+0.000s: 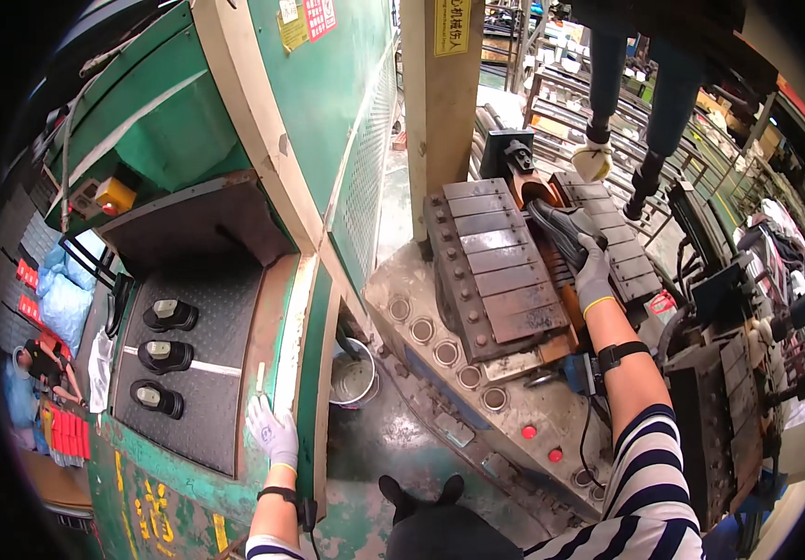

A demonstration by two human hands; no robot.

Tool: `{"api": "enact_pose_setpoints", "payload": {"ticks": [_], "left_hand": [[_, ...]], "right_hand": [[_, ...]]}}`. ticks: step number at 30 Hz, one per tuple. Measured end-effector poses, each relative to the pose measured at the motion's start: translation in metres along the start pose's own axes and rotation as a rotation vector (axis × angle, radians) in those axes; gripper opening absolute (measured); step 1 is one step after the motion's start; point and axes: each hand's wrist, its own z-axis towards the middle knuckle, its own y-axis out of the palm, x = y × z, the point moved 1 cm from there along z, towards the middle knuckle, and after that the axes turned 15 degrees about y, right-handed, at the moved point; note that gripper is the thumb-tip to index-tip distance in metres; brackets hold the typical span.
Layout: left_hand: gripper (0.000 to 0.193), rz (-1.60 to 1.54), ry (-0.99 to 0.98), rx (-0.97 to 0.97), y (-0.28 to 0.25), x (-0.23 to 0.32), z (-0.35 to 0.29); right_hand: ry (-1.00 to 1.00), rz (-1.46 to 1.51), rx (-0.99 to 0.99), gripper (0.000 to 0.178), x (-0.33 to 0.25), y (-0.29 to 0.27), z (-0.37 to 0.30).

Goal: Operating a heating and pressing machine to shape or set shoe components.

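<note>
Nearest the camera: striped sleeve (640,471) of the right arm, in from the lower edge, black wrist strap (624,354) further up it.

Right hand (595,277), pale glove with yellow cuff: fingers (591,245) closed on the near end of a dark shoe (561,231). Shoe sits over the gap between two slatted metal blocks, left block (505,266) and right block (619,233), toe pointing up-left at an orange-brown part (530,189). Can't tell whether the shoe touches the parts underneath.

Left hand (272,432), also gloved: fingers spread wide, nothing held, at the green ledge (251,439) by the lower right corner of a dark textured mat (211,373). Contact with the ledge: can't tell. Thin pale stick (259,377) just above the fingertips.

On the mat: three black shoe-shaped pieces with pale tops, in a column: top piece (171,315), middle piece (165,355), bottom piece (157,399). All apart. White line runs across the mat at the middle one.

Between the two stations: bucket (354,378) on the floor. Two red buttons, upper (528,432) and lower (555,455), on the machine base below the left block.
</note>
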Motion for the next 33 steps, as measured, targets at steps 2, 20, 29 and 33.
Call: {"api": "enact_pose_setpoints", "payload": {"ticks": [2, 20, 29, 33], "left_hand": [[0.064, -0.023, 0.0, -0.003, 0.006, 0.011, 0.006], [0.065, 0.001, 0.0, -0.028, 0.001, 0.01, 0.009], [0.062, 0.038, 0.015, -0.018, 0.0, 0.003, 0.005], [0.062, 0.032, 0.016, -0.039, -0.003, 0.01, 0.007]], "right_hand": [[-0.074, -0.011, -0.008, 0.068, -0.01, -0.009, 0.02], [-0.247, -1.333, 0.26, 0.078, -0.012, -0.018, 0.04], [-0.272, -1.352, 0.225, 0.072, 0.002, -0.013, 0.038], [-0.25, -1.362, 0.216, 0.072, -0.003, -0.015, 0.04]]}}
